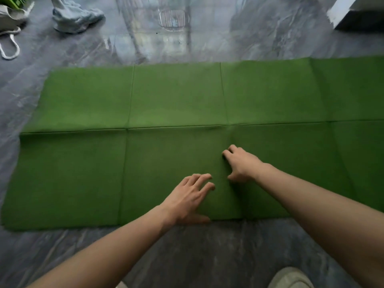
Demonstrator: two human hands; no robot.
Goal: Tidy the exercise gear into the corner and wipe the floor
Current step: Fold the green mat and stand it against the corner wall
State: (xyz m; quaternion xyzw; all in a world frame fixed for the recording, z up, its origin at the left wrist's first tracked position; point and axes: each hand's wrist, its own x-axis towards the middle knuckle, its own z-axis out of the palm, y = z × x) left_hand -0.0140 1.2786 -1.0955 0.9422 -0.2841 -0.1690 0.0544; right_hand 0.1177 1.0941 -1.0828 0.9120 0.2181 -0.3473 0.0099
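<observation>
Both hands are laid on the green mat (187, 121): the left hand (190, 199) is spread flat near its front edge, while the right hand (241, 163) (fingers curled) is pressed at a fold line. The mat is spread on the floor (187, 256).

We see a glossy grey marble floor (207, 44) mirroring a bright window; a white cabinet (351, 11) at the far right corner.

Creased green mat (176, 100) lies flat, unfolded on floor.
</observation>
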